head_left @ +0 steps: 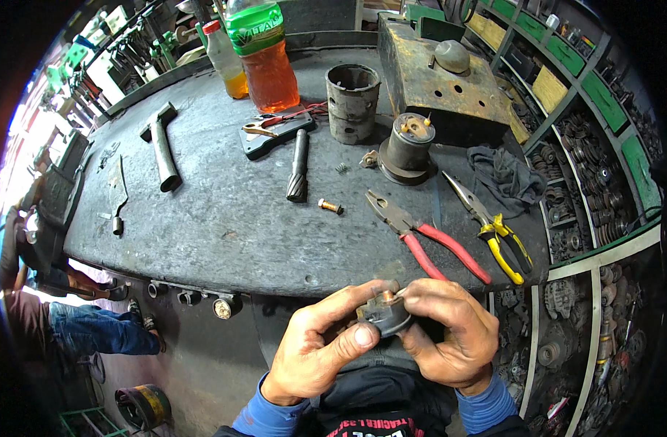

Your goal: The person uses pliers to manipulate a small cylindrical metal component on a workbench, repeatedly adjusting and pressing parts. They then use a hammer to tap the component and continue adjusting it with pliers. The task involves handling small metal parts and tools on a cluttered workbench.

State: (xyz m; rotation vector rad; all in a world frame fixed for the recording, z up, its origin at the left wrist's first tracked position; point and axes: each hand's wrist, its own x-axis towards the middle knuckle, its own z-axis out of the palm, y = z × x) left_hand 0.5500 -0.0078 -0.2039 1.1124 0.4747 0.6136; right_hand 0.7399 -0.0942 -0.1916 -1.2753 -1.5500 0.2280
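Just off the bench's front edge, my left hand [315,346] grips a small dark round metal part [387,317] with a copper-coloured piece on top. The fingers of my right hand [454,335] are closed at the part's right side, pinching at its top; whether they hold a separate small piece is hidden. On the bench beyond lie red-handled pliers [428,237] and yellow-and-black long-nose pliers [490,226]. A small copper-coloured bolt [330,206] lies left of them, near a dark splined shaft [298,166].
The dark bench top [224,226] also carries a hammer [163,149], a scraper [118,193], a metal cylinder [352,105], a flanged round housing [408,153], a dark rag [507,178] and two bottles, one with red liquid [271,80]. Parts shelves [603,175] stand right. Another person's legs [93,328] show left.
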